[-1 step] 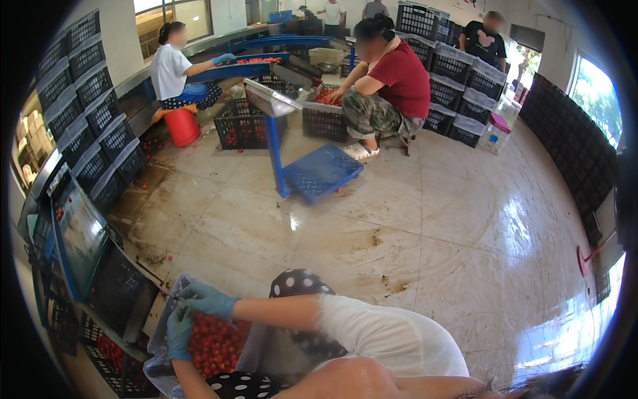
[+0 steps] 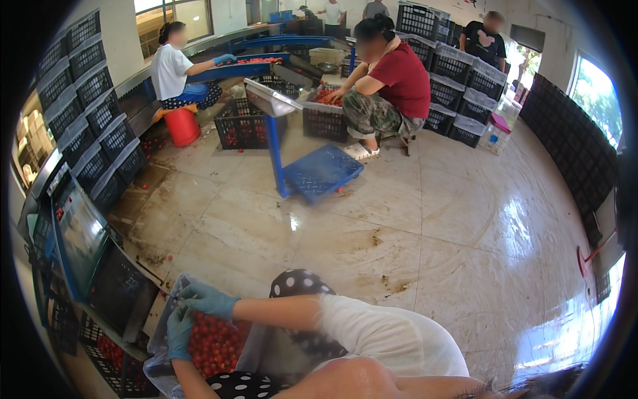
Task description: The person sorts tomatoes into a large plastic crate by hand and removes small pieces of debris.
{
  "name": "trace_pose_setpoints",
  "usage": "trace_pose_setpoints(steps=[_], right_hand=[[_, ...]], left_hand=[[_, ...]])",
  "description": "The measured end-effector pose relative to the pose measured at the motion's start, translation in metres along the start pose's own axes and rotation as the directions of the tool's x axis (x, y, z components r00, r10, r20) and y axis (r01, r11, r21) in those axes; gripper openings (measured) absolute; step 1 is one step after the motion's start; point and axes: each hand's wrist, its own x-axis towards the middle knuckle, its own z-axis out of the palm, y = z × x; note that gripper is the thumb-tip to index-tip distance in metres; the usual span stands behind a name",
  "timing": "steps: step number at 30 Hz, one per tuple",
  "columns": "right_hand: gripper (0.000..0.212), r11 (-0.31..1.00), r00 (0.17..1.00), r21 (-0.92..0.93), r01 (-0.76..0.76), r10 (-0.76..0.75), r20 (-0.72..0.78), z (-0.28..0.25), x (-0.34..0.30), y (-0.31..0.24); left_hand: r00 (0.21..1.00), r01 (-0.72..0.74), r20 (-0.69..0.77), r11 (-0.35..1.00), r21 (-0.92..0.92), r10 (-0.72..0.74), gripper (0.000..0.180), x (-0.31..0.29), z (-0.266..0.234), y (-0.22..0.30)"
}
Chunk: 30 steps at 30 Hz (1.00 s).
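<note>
Both my hands wear thin blue-green gloves and meet at the far left part of a crate lined with clear plastic (image 2: 158, 369). Small round red fruit, cherry-like (image 2: 216, 346), fill much of it. My left hand (image 2: 179, 334) is bent at the liner's left side, fingers closed. Reaching across from the right, my right hand (image 2: 211, 300) has its fingertips pressed together close to the left hand's. What the fingers pinch, fruit or liner, is too small to make out. The crate sits against my knees in dotted cloth (image 2: 302, 282).
At left stand a sloping chute (image 2: 80, 233) and a black crate of red fruit (image 2: 109, 356). A blue platform scale (image 2: 322, 174) stands ahead. Beyond, a person in red (image 2: 402, 83) and one in white (image 2: 169, 73) handle fruit. Stacked black crates (image 2: 93, 106) line the walls.
</note>
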Motion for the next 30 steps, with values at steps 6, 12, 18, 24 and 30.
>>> trace_pose_setpoints(steps=[6, 12, 18, 24, 30], right_hand=[[0.033, 1.000, 1.000, 0.013, 0.012, -0.012, -0.007, 0.000, 0.001, 0.003], [0.034, 1.000, 1.000, 0.004, -0.007, 0.007, 0.020, -0.001, 0.000, 0.000], [0.035, 0.998, 1.000, 0.052, -0.021, 0.020, 0.024, 0.001, 0.000, 0.003], [0.032, 1.000, 1.000, 0.031, -0.004, 0.003, 0.006, 0.003, 0.002, 0.008], [0.033, 0.998, 1.000, 0.066, -0.019, 0.019, 0.008, 0.002, 0.002, 0.008]], left_hand=[[1.000, -0.018, 0.002, 1.000, -0.007, 0.018, 0.025, -0.002, 0.005, 0.008], [1.000, -0.009, -0.020, 0.998, 0.055, 0.010, 0.025, -0.001, -0.001, -0.002], [0.999, -0.034, -0.014, 0.998, 0.055, 0.034, 0.024, 0.001, 0.001, -0.003], [0.997, -0.073, -0.022, 0.996, 0.054, 0.074, 0.016, -0.002, 0.006, 0.004], [0.997, -0.074, -0.016, 0.996, 0.058, 0.075, 0.020, -0.003, 0.007, 0.009]])
